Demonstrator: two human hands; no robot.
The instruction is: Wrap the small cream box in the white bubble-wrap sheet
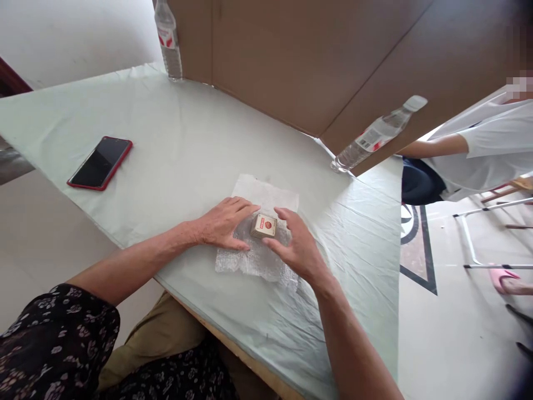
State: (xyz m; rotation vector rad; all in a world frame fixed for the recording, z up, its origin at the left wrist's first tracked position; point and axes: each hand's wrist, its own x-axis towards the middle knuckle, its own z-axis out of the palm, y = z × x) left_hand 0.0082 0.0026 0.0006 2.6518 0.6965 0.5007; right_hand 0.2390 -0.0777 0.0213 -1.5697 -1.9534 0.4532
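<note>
A small cream-coloured box (pixel 264 225) with a red printed mark on top lies on a sheet of bubble wrap (pixel 245 263). The wrap is spread on the pale green tablecloth. On the left of the box, my left hand (pixel 227 224) rests over the wrap with thumb and fingers apart. My right hand (pixel 300 244) curves around the other side, its thumb close to the box's lower right corner. Whether that thumb touches the box is hard to make out. Neither hand is closed on anything.
A phone (pixel 100 163) in a red case lies at the left. Two water bottles, one at the back (pixel 169 41) and one at the right (pixel 378 136), stand against a big brown cardboard panel (pixel 275 61). Beyond it at the right sits a person in a white shirt (pixel 495 144).
</note>
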